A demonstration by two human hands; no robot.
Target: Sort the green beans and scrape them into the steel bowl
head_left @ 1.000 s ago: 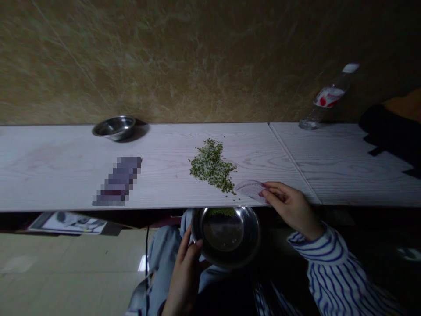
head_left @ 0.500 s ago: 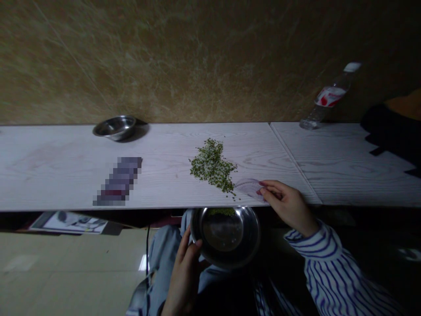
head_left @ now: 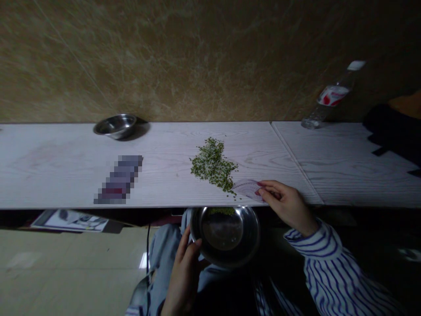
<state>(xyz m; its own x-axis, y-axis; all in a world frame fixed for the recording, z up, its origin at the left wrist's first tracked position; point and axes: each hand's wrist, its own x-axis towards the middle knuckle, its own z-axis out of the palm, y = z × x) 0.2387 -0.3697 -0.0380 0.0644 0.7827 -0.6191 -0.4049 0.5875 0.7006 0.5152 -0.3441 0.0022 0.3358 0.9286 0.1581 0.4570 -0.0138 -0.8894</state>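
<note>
My left hand [head_left: 183, 272] grips the rim of a steel bowl [head_left: 225, 236] held just below the table's front edge; some green beans lie at the bowl's far side. My right hand [head_left: 283, 202] pinches a small pale card [head_left: 247, 188] that lies flat on the white table [head_left: 66, 171], its left edge touching the near end of a pile of green beans [head_left: 213, 165].
A second steel bowl [head_left: 115, 125] stands at the back left by the wall. A blurred-out flat object [head_left: 119, 180] lies left of the beans. A plastic water bottle [head_left: 330, 96] leans at the back right, next to dark fabric [head_left: 391, 131]. Papers [head_left: 70, 220] lie under the table.
My right hand has slid the card slightly leftward, toward the bean pile. The bowl and my left hand have stayed put.
</note>
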